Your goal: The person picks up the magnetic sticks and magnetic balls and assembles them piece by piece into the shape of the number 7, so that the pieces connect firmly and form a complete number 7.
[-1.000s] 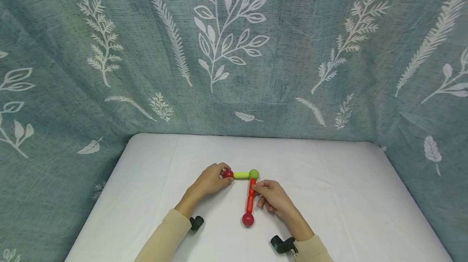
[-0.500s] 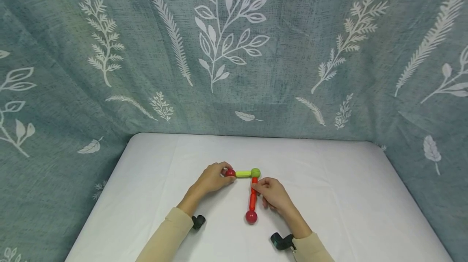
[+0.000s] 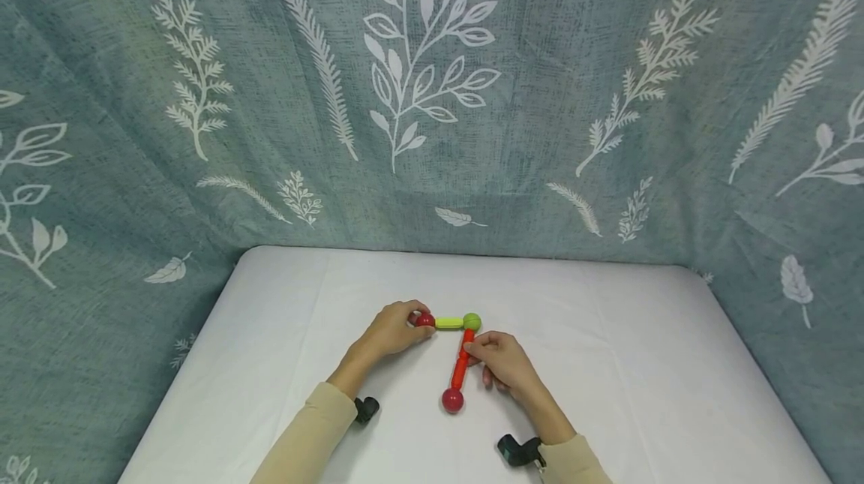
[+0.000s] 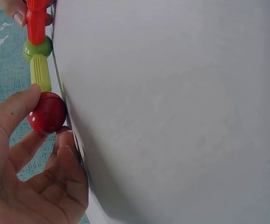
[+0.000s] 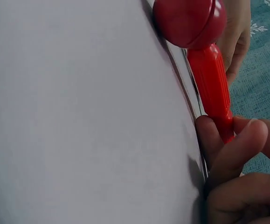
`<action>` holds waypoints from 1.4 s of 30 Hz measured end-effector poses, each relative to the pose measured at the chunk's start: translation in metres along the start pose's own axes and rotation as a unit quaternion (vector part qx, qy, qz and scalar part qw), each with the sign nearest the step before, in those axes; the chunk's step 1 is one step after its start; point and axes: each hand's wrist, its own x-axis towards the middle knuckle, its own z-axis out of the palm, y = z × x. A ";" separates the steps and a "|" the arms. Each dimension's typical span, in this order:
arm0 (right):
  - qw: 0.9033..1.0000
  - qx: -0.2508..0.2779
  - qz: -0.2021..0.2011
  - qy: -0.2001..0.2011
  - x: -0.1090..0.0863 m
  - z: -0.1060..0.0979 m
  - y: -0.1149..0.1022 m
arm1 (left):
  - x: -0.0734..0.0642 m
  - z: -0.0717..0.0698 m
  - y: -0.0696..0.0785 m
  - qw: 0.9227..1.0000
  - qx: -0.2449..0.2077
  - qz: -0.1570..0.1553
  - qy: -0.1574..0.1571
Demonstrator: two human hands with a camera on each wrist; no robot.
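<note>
An L-shaped chain of toy balls and rods lies over the white table. Thumb and fingers of my left hand (image 3: 394,330) hold the dark red ball (image 4: 48,113) at its far left end. From that ball a yellow-green rod (image 3: 449,323) runs to a green ball (image 3: 472,321) at the corner. A two-part red rod (image 5: 210,81) comes from the corner towards me and ends in a second dark red ball (image 3: 453,400). My right hand (image 3: 508,364) pinches this red rod around its middle, its fingertips covering part of it in the right wrist view.
The white cloth-covered table (image 3: 607,364) reaches back to a blue-green curtain (image 3: 526,131) with white leaf prints. Black wrist cameras, a left one (image 3: 367,410) and a right one (image 3: 518,451), sit low beside the sleeves.
The near end of the red rod, with its ball, swings right and then back left towards now. The left hand and far end shift slightly right. Both hands keep their hold.
</note>
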 end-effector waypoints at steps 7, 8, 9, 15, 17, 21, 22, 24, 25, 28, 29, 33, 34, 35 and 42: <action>1.000 0.018 -0.001 -0.004 0.002 0.007 0.000 | 0.004 0.000 -0.003 1.000 0.001 0.002 -0.003; 1.000 0.018 -0.002 -0.004 0.003 0.007 0.000 | 0.005 0.000 -0.004 1.000 -0.004 0.004 -0.005; 1.000 0.018 -0.001 -0.003 0.003 0.007 0.000 | 0.006 0.001 -0.005 1.000 -0.009 0.005 -0.009; 1.000 0.010 0.010 0.004 0.006 0.005 0.002 | 0.011 0.003 -0.011 0.998 -0.044 0.009 -0.033; 1.000 0.009 0.011 0.006 0.006 0.003 0.003 | 0.012 0.004 -0.011 0.998 -0.046 0.014 -0.039; 1.000 0.016 0.010 0.010 0.005 0.002 0.004 | 0.014 0.006 -0.011 0.998 -0.039 0.022 -0.049; 1.000 0.018 0.009 0.012 0.004 0.001 0.004 | 0.013 0.006 -0.010 0.998 -0.039 0.024 -0.049; 1.000 0.025 0.004 0.012 0.004 0.001 0.005 | 0.013 0.006 -0.009 0.998 -0.039 0.023 -0.048; 0.999 0.030 0.003 0.011 0.004 0.001 0.005 | 0.013 0.006 -0.009 0.998 -0.040 0.023 -0.047; 0.999 0.035 0.001 0.010 0.003 0.002 0.005 | 0.013 0.006 -0.009 0.998 -0.044 0.021 -0.043; 0.999 0.037 0.000 0.010 0.003 0.003 0.005 | 0.013 0.006 -0.009 0.998 -0.044 0.021 -0.041; 0.999 0.038 0.001 0.016 0.002 0.004 0.005 | 0.014 0.005 -0.009 0.997 -0.052 0.023 -0.042; 0.999 0.039 0.001 0.017 0.002 0.004 0.005 | 0.014 0.005 -0.009 0.997 -0.054 0.025 -0.042; 0.999 0.041 0.001 0.017 0.001 0.005 0.005 | 0.014 0.004 -0.010 0.997 -0.053 0.025 -0.042; 0.999 0.045 -0.005 0.016 0.002 0.009 0.008 | 0.016 0.006 -0.012 0.998 -0.042 0.024 -0.032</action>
